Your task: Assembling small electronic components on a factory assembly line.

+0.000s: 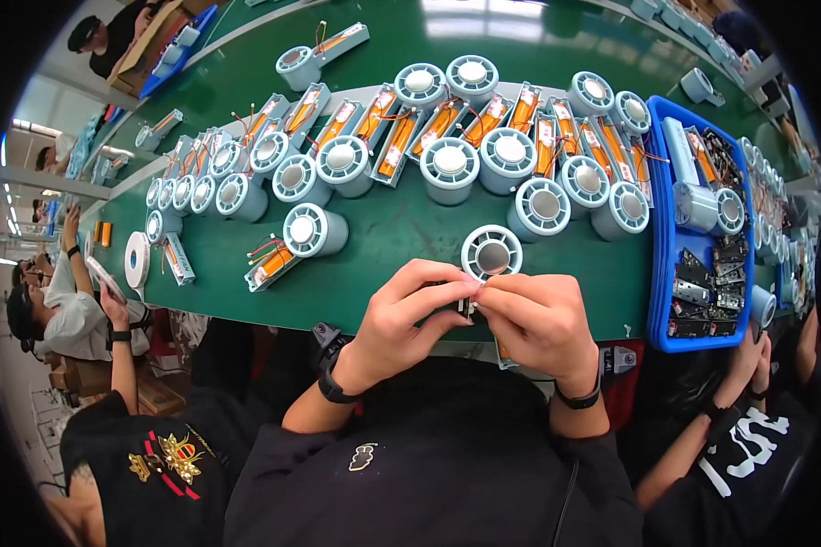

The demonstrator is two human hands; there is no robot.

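Left hand (406, 314) and right hand (543, 324) fingertip to fingertip, both pinching a small dark part (466, 308).
Held midway, about equally near each, long axis too hidden to tell; just beyond, blue-grey cylinder (493, 251), round face up. Wrists apart and nearer the body, fingers curled inward. Farther out, rows of similar units (450, 169); rightward, blue tray (702, 345).
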